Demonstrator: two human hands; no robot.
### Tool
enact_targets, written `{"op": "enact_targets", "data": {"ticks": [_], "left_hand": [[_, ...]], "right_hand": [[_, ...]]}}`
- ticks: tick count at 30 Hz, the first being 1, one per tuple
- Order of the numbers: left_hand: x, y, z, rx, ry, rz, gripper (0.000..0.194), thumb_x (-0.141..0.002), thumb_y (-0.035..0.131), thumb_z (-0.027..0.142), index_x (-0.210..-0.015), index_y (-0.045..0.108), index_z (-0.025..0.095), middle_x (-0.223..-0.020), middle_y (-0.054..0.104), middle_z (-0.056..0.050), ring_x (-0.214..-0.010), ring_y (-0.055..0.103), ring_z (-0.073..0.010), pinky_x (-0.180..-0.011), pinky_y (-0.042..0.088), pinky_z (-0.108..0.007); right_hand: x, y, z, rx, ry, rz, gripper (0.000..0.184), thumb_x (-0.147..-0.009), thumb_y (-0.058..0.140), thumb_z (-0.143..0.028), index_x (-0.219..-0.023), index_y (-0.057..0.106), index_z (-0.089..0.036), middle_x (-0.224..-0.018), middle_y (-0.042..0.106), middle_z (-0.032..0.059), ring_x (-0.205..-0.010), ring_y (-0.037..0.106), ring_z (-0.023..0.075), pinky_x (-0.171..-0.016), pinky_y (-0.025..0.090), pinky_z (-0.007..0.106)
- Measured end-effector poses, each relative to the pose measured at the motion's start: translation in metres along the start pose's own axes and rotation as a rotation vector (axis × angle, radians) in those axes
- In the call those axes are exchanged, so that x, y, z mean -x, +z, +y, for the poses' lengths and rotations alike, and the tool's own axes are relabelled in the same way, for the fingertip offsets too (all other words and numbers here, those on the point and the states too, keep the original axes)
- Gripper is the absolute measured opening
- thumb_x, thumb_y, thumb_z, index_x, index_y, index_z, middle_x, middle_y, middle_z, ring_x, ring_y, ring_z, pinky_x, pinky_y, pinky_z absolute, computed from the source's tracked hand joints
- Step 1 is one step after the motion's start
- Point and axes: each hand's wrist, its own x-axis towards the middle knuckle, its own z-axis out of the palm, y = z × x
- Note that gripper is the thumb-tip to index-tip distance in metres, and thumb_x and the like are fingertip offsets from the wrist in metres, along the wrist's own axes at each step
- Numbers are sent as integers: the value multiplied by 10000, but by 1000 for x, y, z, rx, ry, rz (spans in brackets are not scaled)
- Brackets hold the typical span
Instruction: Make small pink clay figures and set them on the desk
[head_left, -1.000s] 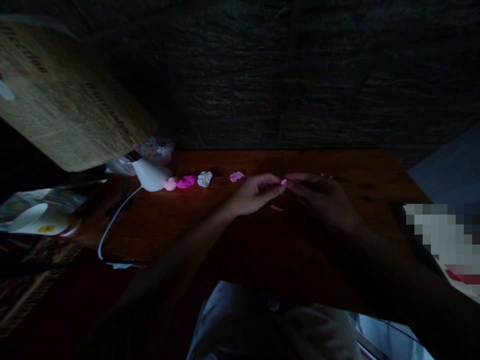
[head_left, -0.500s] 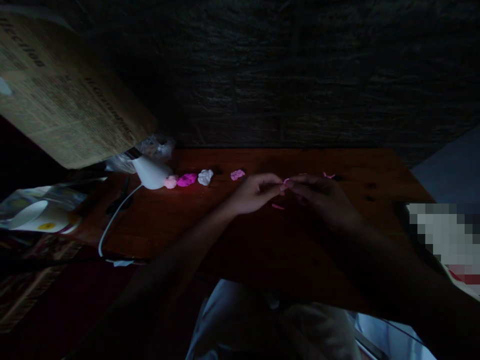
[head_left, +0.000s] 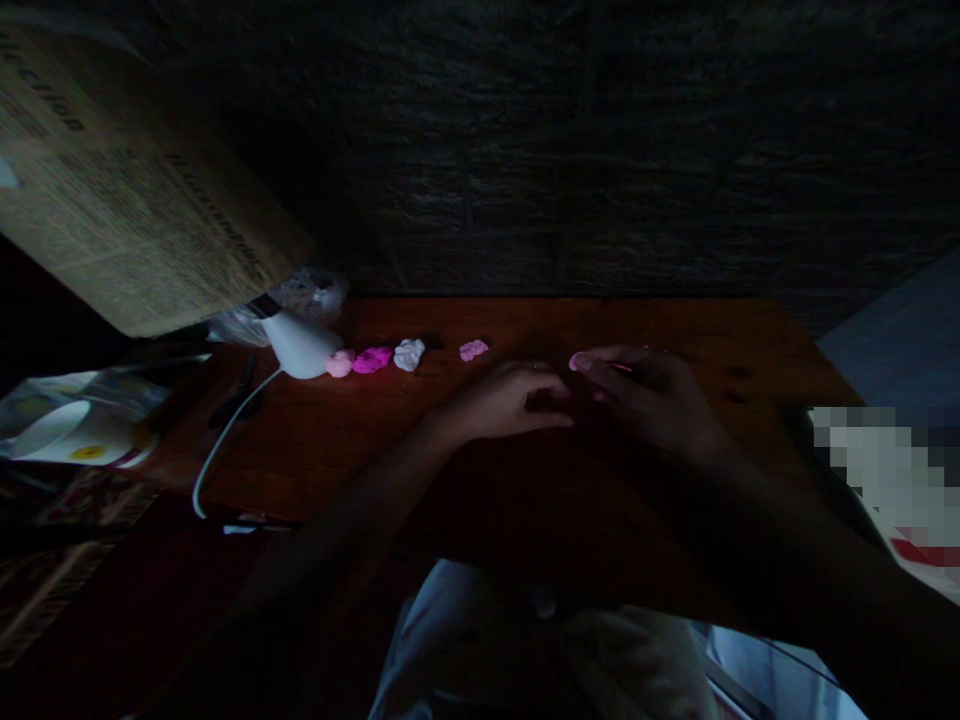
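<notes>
The scene is very dark. My left hand (head_left: 510, 400) rests low on the wooden table (head_left: 390, 440), fingers curled and pinched toward the spot where a small pink strip lay; what it holds is hidden. My right hand (head_left: 637, 395) is beside it, fingers closed on a small pink piece (head_left: 579, 361) at the fingertips. Further left on the table lie a pale pink lump (head_left: 473, 350), a white lump (head_left: 409, 354), a magenta lump (head_left: 373, 360) and a light pink lump (head_left: 340, 364).
A small white lamp (head_left: 300, 345) with a white cable (head_left: 217, 450) stands at the table's back left, beside a crumpled plastic bag (head_left: 311, 295). A newspaper (head_left: 127, 210) hangs at upper left. A white cup (head_left: 67, 435) sits far left. A brick wall is behind.
My left hand has parted from the right and dropped to the table over the small pink strip. My right hand keeps the pink piece and has stayed nearly in place.
</notes>
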Motion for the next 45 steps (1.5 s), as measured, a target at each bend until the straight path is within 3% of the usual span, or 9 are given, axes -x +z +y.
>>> {"op": "enact_targets", "data": {"ticks": [5,10,14,20,24,31,39,45], "left_hand": [[-1,-2,-1,-73,89,-111,103,-926,682,235,-999,731,180,-1077,744,-84,-1016,689,-186,-907,492,-307],[-1,-1,2,-98,65,-130,145,-968,614,213,-1059,725,193,-1128,744,-73,-1063,689,-182,-949,495,-309],[0,-2,2,-119,53,-68,217,-1001,558,239,-1157,700,188,-1207,711,-101,-1120,665,-202,-991,486,-344],[1,-6,1,-93,59,74,200,-1014,516,226,-1075,695,160,-1115,679,-107,-1035,652,-188,-926,494,-333],[-1,-5,-2,105,-6,165,126,-982,567,228,-1011,667,156,-990,702,-71,-878,649,-150,-819,495,-303],[-6,-7,-2,633,-136,308,159,-888,689,291,-938,648,146,-943,738,-63,-837,655,-128,-768,502,-272],[-7,-7,0,820,-292,373,215,-786,771,292,-918,672,155,-739,650,18,-610,534,-60,-591,405,-214],[-8,-4,1,819,-309,380,255,-789,767,294,-1000,725,157,-823,691,-17,-642,552,-70,-572,383,-209]], "right_hand": [[-1,2,3,-42,75,17,425,-684,827,-628,-874,816,-248,-733,681,15,-627,538,146,-590,424,292],[0,4,-4,-84,96,4,396,-693,830,-614,-810,805,-236,-597,561,-23,-576,476,120,-560,382,274],[0,4,-7,-186,124,21,360,-672,857,-575,-789,801,-239,-641,581,-18,-595,481,113,-549,383,257],[-1,3,-6,-308,157,35,335,-595,917,-497,-774,809,-234,-757,667,6,-606,475,91,-533,379,230],[-1,3,-6,-326,174,35,301,-585,922,-446,-783,819,-244,-794,703,12,-604,475,86,-530,371,227],[1,2,-10,-347,186,72,257,-589,913,-408,-777,822,-258,-814,727,19,-610,495,94,-540,376,240],[-1,0,-5,-362,188,78,285,-615,909,-394,-852,825,-259,-865,736,12,-607,492,84,-554,386,240],[0,3,-6,-345,187,17,285,-590,917,-406,-796,813,-239,-727,677,-4,-593,479,92,-547,376,245]]}}
